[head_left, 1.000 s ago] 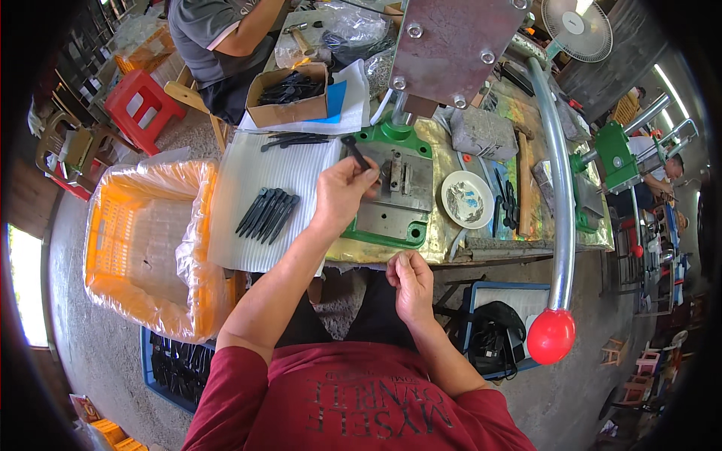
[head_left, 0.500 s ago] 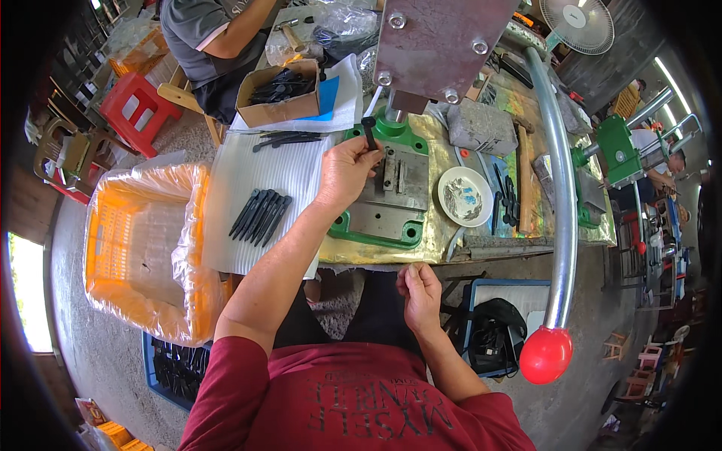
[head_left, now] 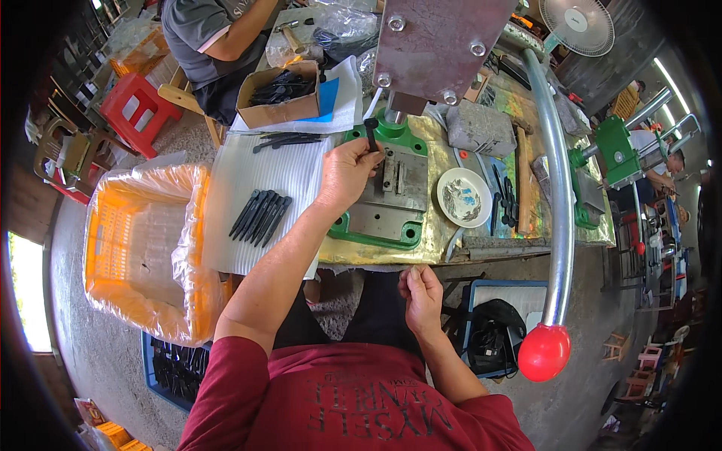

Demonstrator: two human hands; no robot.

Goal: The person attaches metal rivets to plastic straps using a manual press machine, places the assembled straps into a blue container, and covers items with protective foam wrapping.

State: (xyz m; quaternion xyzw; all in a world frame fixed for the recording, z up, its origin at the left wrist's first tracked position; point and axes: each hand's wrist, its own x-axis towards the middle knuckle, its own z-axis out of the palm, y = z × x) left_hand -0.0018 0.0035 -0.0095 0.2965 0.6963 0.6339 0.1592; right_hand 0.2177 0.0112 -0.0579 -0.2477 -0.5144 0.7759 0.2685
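Note:
My left hand (head_left: 347, 171) pinches a slim black part with a rounded head (head_left: 371, 126), held upright over the metal fixture (head_left: 391, 177) of a green-based hand press (head_left: 376, 239). The fixture is partly hidden by my fingers. In front of the table edge, my right hand (head_left: 421, 298) is closed with thumb and fingertips together; whatever it holds, if anything, cannot be made out. Left of the press, a row of slim black pieces (head_left: 260, 216) lies on a white foam sheet (head_left: 226, 180), with several more black pieces (head_left: 289, 140) farther back.
The press lever (head_left: 558, 225) with its red ball (head_left: 544, 353) hangs at the right. A white dish (head_left: 444, 197) of tiny bits sits beside the press. Left are a lined orange basket (head_left: 96, 248) and a cardboard box (head_left: 278, 113) of black parts. A co-worker (head_left: 203, 45) sits far left.

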